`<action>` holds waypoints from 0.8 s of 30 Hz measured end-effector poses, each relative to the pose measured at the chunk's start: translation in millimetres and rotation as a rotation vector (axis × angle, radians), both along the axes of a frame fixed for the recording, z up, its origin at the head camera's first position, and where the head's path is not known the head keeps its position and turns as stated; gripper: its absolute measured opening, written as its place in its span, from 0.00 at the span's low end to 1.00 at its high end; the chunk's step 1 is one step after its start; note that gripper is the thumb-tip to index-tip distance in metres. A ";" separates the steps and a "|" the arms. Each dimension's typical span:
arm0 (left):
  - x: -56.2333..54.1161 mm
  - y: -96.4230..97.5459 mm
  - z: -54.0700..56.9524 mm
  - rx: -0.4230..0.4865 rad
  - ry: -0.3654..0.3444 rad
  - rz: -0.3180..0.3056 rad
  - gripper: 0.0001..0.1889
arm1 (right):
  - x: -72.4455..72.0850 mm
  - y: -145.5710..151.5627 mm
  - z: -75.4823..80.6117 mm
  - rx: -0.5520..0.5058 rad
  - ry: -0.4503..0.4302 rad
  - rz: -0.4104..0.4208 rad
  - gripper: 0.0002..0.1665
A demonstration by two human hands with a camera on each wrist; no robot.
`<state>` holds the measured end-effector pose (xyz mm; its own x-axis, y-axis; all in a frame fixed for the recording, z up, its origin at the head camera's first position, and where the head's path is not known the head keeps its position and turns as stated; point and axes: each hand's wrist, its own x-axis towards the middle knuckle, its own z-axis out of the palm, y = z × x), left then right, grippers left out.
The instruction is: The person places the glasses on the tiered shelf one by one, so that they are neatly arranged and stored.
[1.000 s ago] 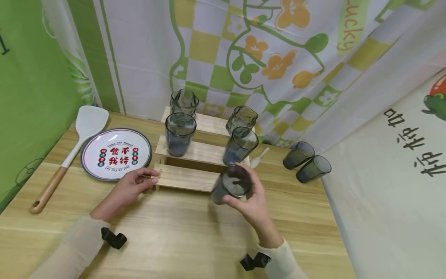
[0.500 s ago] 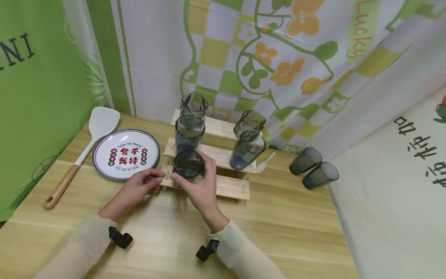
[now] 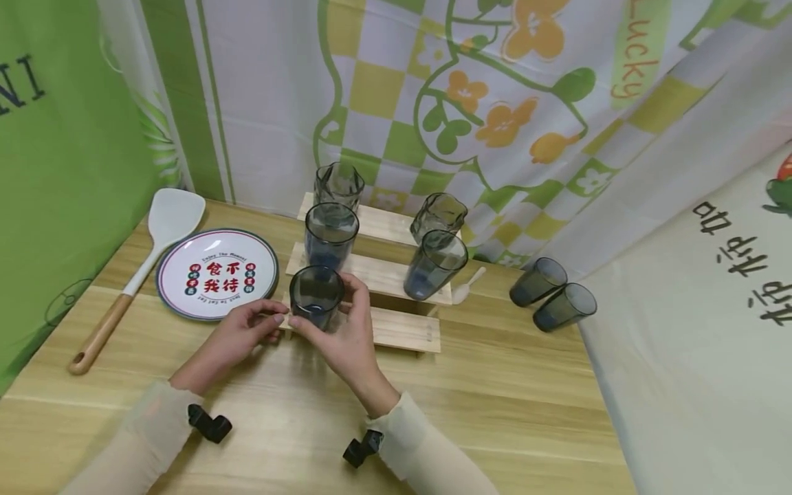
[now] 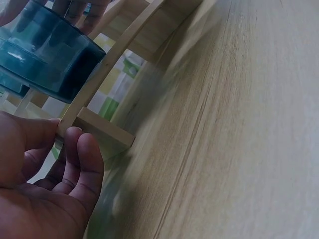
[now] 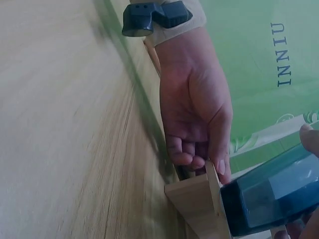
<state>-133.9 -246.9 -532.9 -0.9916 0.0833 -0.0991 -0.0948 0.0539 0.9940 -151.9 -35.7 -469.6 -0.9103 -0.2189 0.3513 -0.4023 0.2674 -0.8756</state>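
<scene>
My right hand (image 3: pixel 343 337) grips a dark tinted glass (image 3: pixel 315 295) round its side, at the left end of the lowest step of a three-tier wooden shelf (image 3: pixel 402 328). In the right wrist view the base of the glass (image 5: pixel 279 199) meets the board or lies very close to it. My left hand (image 3: pixel 244 333) pinches the left end of that same step between thumb and fingers, as the left wrist view shows at the board's edge (image 4: pixel 94 82). Two smooth glasses (image 3: pixel 331 237) stand on the middle step and two wavy ones (image 3: pixel 438 216) on the top step.
Left of the shelf lies a round printed plate (image 3: pixel 216 275), with a white spatula (image 3: pixel 151 251) beside it. A small white spoon (image 3: pixel 468 285) lies to the shelf's right. Farther right are two more dark glasses (image 3: pixel 564 307) near the wall. A patterned curtain (image 3: pixel 396 103) hangs behind.
My right hand has carried the glass leftward from the shelf's right part to the left end of the lowest step. My left hand keeps its hold on the step's end.
</scene>
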 end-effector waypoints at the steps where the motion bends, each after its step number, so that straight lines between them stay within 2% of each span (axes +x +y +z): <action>1: 0.1 -0.3 0.0 -0.004 -0.002 0.004 0.15 | -0.1 0.5 -0.5 0.012 -0.001 0.002 0.54; 9: 0.5 -0.2 -1.3 0.004 0.005 -0.004 0.16 | -2.2 0.5 -1.3 0.000 -0.030 0.013 0.53; 14: 1.6 0.0 0.0 0.009 0.022 -0.008 0.15 | -1.5 16.3 0.9 -0.062 -0.035 0.089 0.57; 16: 1.6 0.5 0.2 0.010 0.020 -0.007 0.15 | -2.4 30.6 1.5 -0.110 -0.003 0.130 0.57; 20: 1.4 1.8 0.6 0.007 0.025 -0.010 0.15 | -7.4 73.8 2.5 -0.203 0.122 0.196 0.50; 24: 2.0 0.8 0.8 -0.006 0.030 -0.006 0.15 | -15.5 129.3 4.3 -0.285 0.228 0.196 0.42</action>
